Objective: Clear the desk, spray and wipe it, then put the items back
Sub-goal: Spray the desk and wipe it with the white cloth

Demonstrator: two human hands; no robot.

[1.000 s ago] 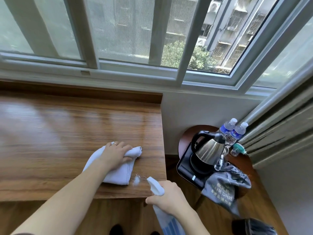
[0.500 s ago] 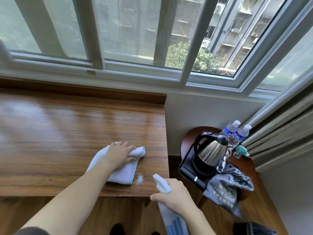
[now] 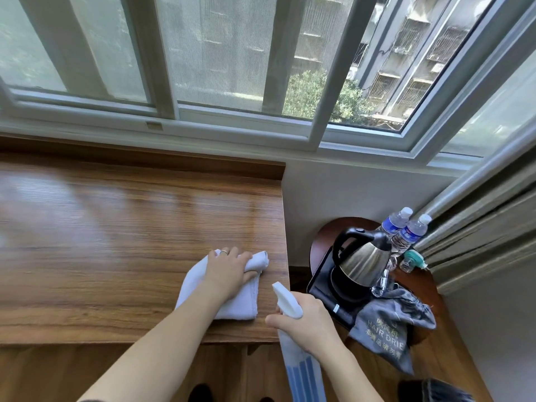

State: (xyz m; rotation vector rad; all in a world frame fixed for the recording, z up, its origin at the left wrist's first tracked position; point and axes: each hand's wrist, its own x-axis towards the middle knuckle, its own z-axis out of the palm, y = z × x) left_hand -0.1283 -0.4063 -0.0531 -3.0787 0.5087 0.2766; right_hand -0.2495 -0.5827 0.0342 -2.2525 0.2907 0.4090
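Note:
A bare wooden desk [image 3: 116,242] runs under the window. My left hand [image 3: 229,271] lies on a white cloth [image 3: 235,303] near the desk's front right corner, its fingers curled over the cloth's bunched far edge. My right hand [image 3: 304,323] grips a white and blue spray bottle [image 3: 293,338] just off the desk's right front corner, nozzle pointing toward the cloth. The bottle's lower part runs out of view below.
A small round side table [image 3: 417,291] stands to the right of the desk. On it sit a black tray [image 3: 319,288] with a steel kettle [image 3: 362,259], two water bottles [image 3: 406,230], a grey hair-dryer bag [image 3: 388,326] and a small green-capped vial [image 3: 412,259]. Curtains [image 3: 478,227] hang at far right.
The wet spray spot in front of the cloth is no longer visible. My left hand with the cloth has shifted slightly right and toward the front edge. My right hand keeps hold of the bottle.

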